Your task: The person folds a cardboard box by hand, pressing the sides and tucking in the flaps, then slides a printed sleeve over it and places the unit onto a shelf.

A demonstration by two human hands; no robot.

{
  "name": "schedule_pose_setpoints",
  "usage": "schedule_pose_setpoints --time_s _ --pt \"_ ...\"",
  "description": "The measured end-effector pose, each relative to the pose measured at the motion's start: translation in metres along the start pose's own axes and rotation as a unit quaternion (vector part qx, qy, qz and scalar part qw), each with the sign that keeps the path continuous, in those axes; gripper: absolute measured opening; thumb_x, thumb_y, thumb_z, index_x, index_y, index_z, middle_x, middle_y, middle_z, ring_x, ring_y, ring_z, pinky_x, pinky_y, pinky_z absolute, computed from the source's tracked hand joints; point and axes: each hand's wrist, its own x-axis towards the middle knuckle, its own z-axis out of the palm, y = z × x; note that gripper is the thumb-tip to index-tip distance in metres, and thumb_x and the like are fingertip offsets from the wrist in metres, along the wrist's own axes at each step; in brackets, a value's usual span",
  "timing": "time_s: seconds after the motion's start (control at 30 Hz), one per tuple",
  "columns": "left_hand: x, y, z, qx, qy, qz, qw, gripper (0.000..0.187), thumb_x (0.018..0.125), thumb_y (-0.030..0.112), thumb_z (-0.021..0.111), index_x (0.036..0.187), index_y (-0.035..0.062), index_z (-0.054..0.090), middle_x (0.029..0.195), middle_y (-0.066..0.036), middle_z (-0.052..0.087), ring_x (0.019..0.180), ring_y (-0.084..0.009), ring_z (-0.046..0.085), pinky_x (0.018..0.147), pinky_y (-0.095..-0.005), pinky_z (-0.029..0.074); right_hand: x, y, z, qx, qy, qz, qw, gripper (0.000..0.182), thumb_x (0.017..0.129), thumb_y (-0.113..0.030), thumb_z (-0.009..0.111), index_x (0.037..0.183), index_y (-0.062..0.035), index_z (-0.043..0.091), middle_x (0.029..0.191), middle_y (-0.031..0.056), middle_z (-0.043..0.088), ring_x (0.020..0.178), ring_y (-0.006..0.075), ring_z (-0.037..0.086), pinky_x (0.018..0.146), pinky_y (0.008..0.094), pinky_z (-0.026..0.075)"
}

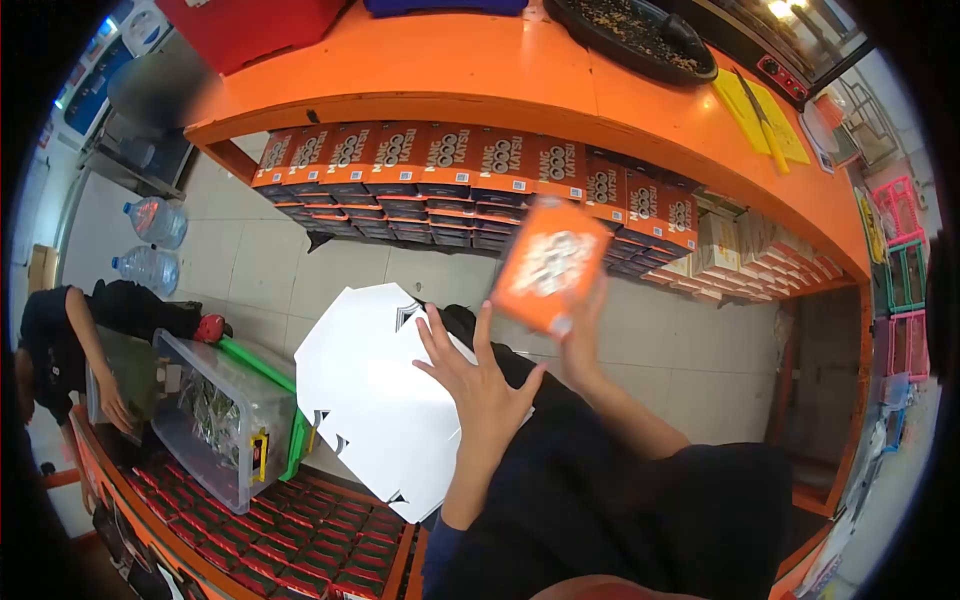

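Orange box (552, 265) right of white card (365, 385), in right hand (584, 340), finger placement blurred: likely light, crushable; grip sides. Left hand (482, 392): fingers spread over card.

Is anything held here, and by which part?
The right hand holds the blurred orange box near its lower right corner as pictured; the left hand lies spread on the white sheets.

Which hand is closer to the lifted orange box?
The right hand is nearer: it holds the orange box at its lower right. The left hand is spread on the white sheets, below and left of the box.
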Motion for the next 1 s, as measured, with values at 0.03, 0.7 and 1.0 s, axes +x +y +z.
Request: schedule_pose_setpoints --time_s 0.03,0.7,1.0 --pt "0.001 -0.002 0.007 0.025 0.002 -0.017 1.0 0.087 0.074 0.041 0.079 0.147 0.0167 0.038 0.155 -0.03 0.009 0.143 -0.0521 0.01 0.101 -0.0792 0.015 0.029 0.0 -0.031 -0.071 0.073 -0.027 0.994 0.078 0.096 -0.041 0.059 0.153 -0.0145 0.013 0.148 0.0161 0.031 0.131 0.0306 0.043 0.095 0.0393 0.053" --pt "-0.034 -0.042 0.047 0.047 0.087 -0.172 0.98 0.082 0.073 0.031 0.077 0.144 0.0137 0.039 0.152 -0.023 0.02 0.144 -0.0409 0.016 0.11 -0.0631 0.008 0.271 0.034 -0.176 -0.515 0.316 -0.258 0.754 0.041 0.096 -0.03 0.05 0.117 0.0041 0.06 0.112 0.0283 0.064 0.107 0.0422 0.061 0.088 0.0475 0.046" --pt "-0.053 -0.06 -0.016 -0.27 0.151 -0.272 0.911 0.044 0.081 0.003 0.064 0.124 0.002 0.058 0.127 -0.016 0.054 0.097 -0.0243 0.066 0.078 -0.0315 0.055 0.037 0.021 -0.013 -0.296 -0.178 -0.014 0.938 0.025 0.098 -0.013 0.05 0.12 -0.007 0.063 0.081 -0.0044 0.047 0.072 0.004 0.042 0.064 0.0193 0.035"
